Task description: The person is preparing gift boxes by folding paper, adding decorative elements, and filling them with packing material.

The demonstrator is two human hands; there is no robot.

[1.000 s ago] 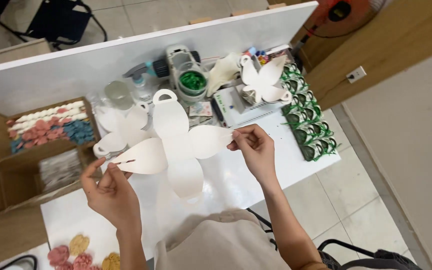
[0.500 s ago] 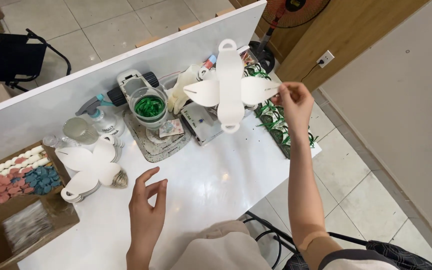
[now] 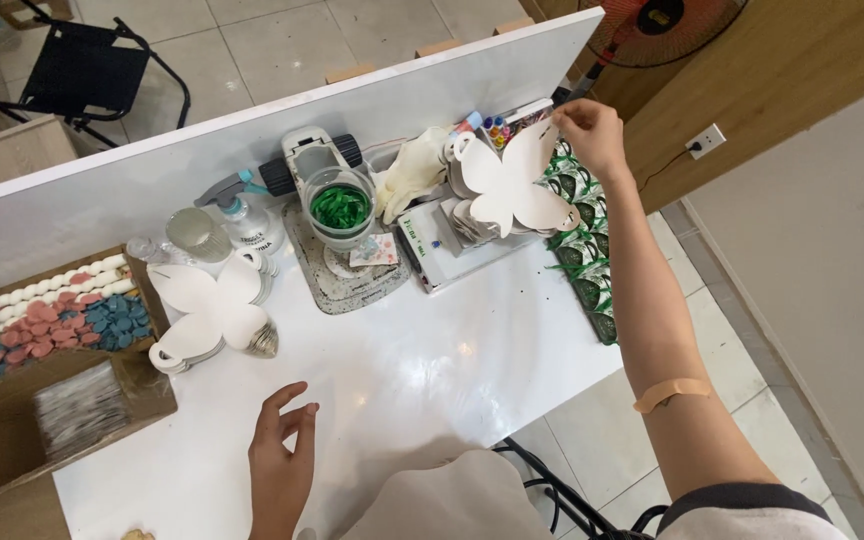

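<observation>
I hold a white flower-shaped card cutout [image 3: 512, 185] by its far right petal, pinched between the thumb and fingertips of my right hand [image 3: 592, 135]. The cutout hangs over the far right part of the white table [image 3: 432, 370], just above a stack of similar cutouts [image 3: 467, 215] that rests on a small white box [image 3: 452, 250].

To do this well, I judge that the pinch should stay light and at the very edge of the petal, so the card does not crease. It should come down flat and square over the stack, its petals matching those beneath. The green patterned pieces [image 3: 582, 250] lie just to the right, and a glass of green bits [image 3: 340, 208] stands to the left, so a straight descent keeps the card clear of both.

My right arm is stretched far out and to the right, elbow almost straight, wrist bent down, a plaster on the forearm. My left hand [image 3: 282, 455] is open and holds nothing; it hovers low over the near edge of the table, fingers loosely spread and pointing away from me. A second stack of cutouts [image 3: 202, 305] lies well to its left, beside a cardboard box [image 3: 12, 440] of pink, blue and white pieces.
</observation>
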